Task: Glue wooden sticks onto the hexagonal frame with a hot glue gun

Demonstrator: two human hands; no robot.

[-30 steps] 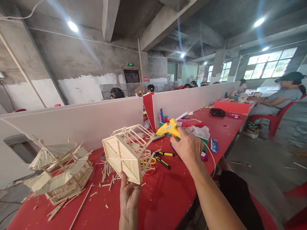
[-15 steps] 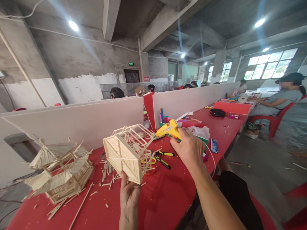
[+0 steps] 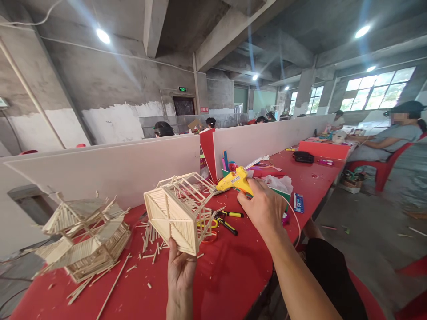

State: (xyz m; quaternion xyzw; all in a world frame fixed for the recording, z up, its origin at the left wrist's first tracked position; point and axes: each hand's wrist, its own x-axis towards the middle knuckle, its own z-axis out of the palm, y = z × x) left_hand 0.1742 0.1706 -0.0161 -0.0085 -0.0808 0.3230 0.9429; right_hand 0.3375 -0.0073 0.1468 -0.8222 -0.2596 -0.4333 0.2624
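Observation:
My left hand (image 3: 181, 269) grips the lower edge of a wooden stick frame (image 3: 171, 218), tilted above the table with its slatted hexagonal base facing me. Its thumb presses on the slats, while the other fingers are partly hidden beneath. In my right hand (image 3: 263, 204) is a yellow glue gun (image 3: 235, 180), nozzle pointing left at the far upper corner of the open stick framework. Whether the nozzle touches the wood I cannot tell. A pagoda-like stick model (image 3: 90, 240) stands on the red table (image 3: 233, 284) at the left.
Pliers (image 3: 228, 222) with yellow-black handles and several loose sticks (image 3: 151, 238) lie behind and below the frame. White partitions (image 3: 110, 169) run along the table's back. A blue packet (image 3: 298, 202) and the gun's cord (image 3: 298, 222) are at right. A seated person (image 3: 393, 133) works farther off.
Almost nothing differs. Both hands, the stick frame and the glue gun hold the same positions, with only a very slight shift of the whole view.

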